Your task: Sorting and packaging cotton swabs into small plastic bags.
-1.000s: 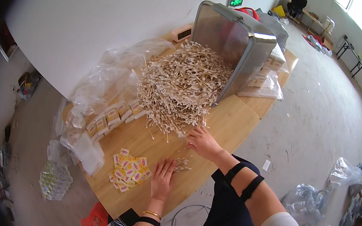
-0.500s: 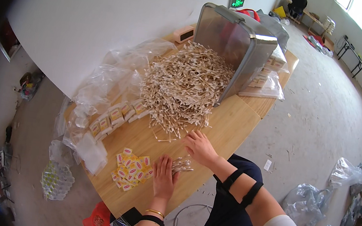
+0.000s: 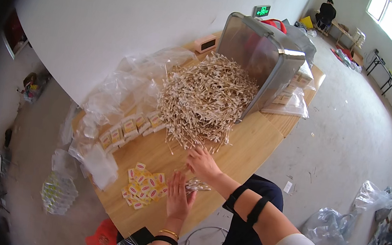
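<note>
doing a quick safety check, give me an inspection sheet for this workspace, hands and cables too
surface: wooden table, crowded toward its far end
job's things: cotton-swab heap before a tipped grey bin; loose yellow-and-white cards
clutter: clear plastic sheeting along the table's left side
hands: left hand beside a small swab bundle; right hand near the heap's front edge
cables: thin loop below table, cannot tell if cable
surroundings: floor bags at right; seated person at back

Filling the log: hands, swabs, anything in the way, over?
Left hand at small cotton-swab bunch, right hand between it and large swab pile; both grips unclear. Yellow-and-white cards beside left hand, apparently not blocking.
</note>
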### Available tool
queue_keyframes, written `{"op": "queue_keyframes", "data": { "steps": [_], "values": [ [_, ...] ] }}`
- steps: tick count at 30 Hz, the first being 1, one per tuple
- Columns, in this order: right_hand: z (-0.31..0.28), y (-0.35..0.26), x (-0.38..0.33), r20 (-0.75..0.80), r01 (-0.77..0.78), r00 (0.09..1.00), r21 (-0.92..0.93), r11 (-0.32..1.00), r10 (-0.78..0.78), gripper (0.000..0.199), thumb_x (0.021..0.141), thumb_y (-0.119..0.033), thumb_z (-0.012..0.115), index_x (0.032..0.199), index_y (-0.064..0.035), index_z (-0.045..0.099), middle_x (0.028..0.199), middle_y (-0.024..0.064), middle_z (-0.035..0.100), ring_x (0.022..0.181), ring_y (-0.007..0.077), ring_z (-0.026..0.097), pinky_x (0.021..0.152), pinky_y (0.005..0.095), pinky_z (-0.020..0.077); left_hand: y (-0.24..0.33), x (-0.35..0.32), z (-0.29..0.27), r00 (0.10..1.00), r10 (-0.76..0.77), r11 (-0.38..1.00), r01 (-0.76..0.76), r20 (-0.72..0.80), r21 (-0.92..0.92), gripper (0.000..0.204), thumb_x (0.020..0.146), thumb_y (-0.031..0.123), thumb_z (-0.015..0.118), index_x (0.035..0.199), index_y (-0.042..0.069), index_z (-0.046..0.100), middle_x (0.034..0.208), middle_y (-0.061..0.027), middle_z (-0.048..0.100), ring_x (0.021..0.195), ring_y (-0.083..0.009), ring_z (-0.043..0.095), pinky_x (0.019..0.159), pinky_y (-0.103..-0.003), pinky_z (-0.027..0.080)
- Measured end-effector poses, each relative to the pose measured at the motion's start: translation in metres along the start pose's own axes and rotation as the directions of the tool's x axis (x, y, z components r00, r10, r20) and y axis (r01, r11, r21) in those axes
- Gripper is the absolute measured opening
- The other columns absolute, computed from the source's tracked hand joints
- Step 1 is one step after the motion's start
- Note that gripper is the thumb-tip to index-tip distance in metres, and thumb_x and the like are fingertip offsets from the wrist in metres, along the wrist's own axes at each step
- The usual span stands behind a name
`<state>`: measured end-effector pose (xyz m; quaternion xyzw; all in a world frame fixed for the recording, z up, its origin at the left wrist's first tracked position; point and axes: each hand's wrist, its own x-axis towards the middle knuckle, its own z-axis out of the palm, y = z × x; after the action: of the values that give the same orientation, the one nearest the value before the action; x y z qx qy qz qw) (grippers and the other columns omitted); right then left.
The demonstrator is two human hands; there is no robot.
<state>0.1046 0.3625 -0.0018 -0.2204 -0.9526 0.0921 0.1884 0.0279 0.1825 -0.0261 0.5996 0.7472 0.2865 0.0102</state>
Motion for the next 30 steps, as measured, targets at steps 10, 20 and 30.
{"op": "queue_keyframes", "data": {
  "steps": [10,20,30],
  "values": [
    [-0.029,0.016,-0.065,-0.102,-0.203,0.964,0.313,0.928,0.246,0.03,0.077,-0.006,0.066,0.106,-0.0129,0.069,0.113,0.0072,0.061,0.111,0.0301,0.054,0.096,0.0421,0.0454,-0.001,0.004,0.001,0.998,-0.004,1.0,0.004,0.068,0.005,0.069,0.091,0.033,0.066,0.147,0.001,0.041,0.152,-0.0209,0.042,0.145,-0.039,0.035,0.121,-0.056,0.022],
    [-0.032,0.042,-0.046,-0.035,-0.191,0.98,0.097,0.977,0.195,0.026,0.079,-0.012,0.069,0.105,-0.0128,0.069,0.119,0.0063,0.057,0.118,0.0285,0.049,0.102,0.0415,0.04,-0.006,-0.003,0.006,0.978,0.059,0.98,-0.095,0.2,0.176,0.066,0.095,0.032,0.059,0.153,0.011,0.037,0.158,-0.0101,0.039,0.147,-0.0354,0.031,0.122,-0.056,0.019],
    [-0.006,-0.024,-0.048,0.033,-0.185,0.982,0.366,0.912,0.186,0.013,0.086,-0.012,0.064,0.098,-0.0119,0.071,0.107,0.0072,0.06,0.109,0.0294,0.053,0.095,0.0415,0.0434,0.004,-0.022,-0.009,0.981,0.04,0.991,-0.063,0.191,0.115,0.078,0.093,0.033,0.062,0.154,0.0,0.028,0.159,-0.0214,0.031,0.149,-0.0402,0.025,0.121,-0.061,0.017]
  ]
}}
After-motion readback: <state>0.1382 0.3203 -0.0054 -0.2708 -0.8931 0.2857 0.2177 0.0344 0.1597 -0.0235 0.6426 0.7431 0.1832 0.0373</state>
